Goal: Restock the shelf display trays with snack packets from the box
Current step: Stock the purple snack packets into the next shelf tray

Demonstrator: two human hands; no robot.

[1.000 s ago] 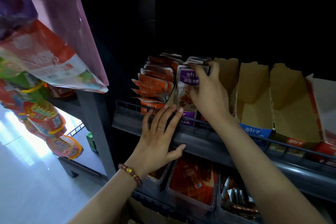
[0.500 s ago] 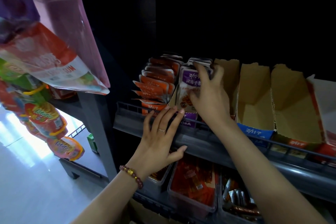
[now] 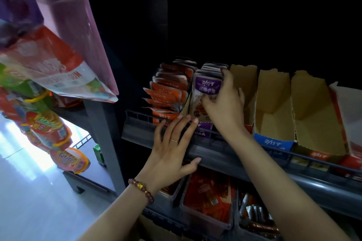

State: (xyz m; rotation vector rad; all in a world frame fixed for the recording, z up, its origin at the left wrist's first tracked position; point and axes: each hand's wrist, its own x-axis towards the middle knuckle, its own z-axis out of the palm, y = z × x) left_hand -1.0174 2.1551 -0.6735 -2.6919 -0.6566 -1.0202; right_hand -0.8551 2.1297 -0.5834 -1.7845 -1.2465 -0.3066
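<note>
Purple snack packets [image 3: 207, 92] stand in a row in their cardboard display tray [image 3: 187, 106] on the shelf rail [image 3: 225, 154], beside the orange packets [image 3: 168, 92]. My right hand [image 3: 225, 101] curls over the front packet, fingers pressing it back; my left hand [image 3: 172, 148] lies spread on the rail. I'd push evenly, squaring edges.

Both forearms bare to the frame edge, no sleeves showing. Left hand [image 3: 170, 154]: thin gold-toned ring [image 3: 174, 140] on one of the middle fingers, exact finger hard to call. Left wrist: beaded bracelet [image 3: 141, 190], round dark-red translucent beads, one bigger gold/yellow bead in the string. Right hand [image 3: 225, 103]: no ring, band or watch showing, wrist bare. Nails on both hands plain, short to medium. No gloves.
</note>
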